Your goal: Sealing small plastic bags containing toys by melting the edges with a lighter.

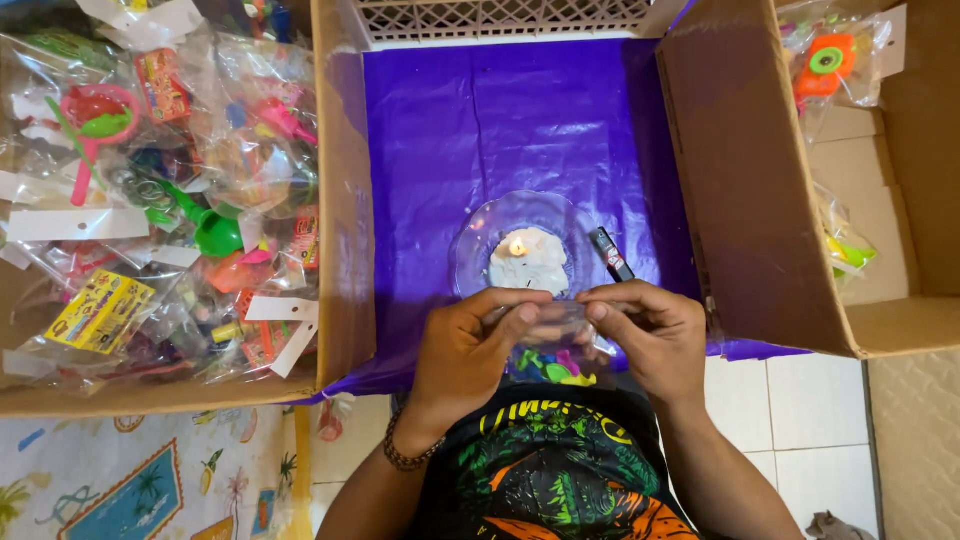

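1. Both hands pinched the top edge of a small clear plastic bag of bright toys [553, 362], the left hand [470, 345] and right hand [650, 335] gripping it just in front of a lit candle stub on a clear glass plate [527, 258].
2. The bag's mouth looked not yet sealed.
3. The left cardboard box [345, 200] held many finished packets; the right cardboard box [740, 180] held few.
4. A dark lighter [611, 253] lay on the purple plastic sheet [520, 120].
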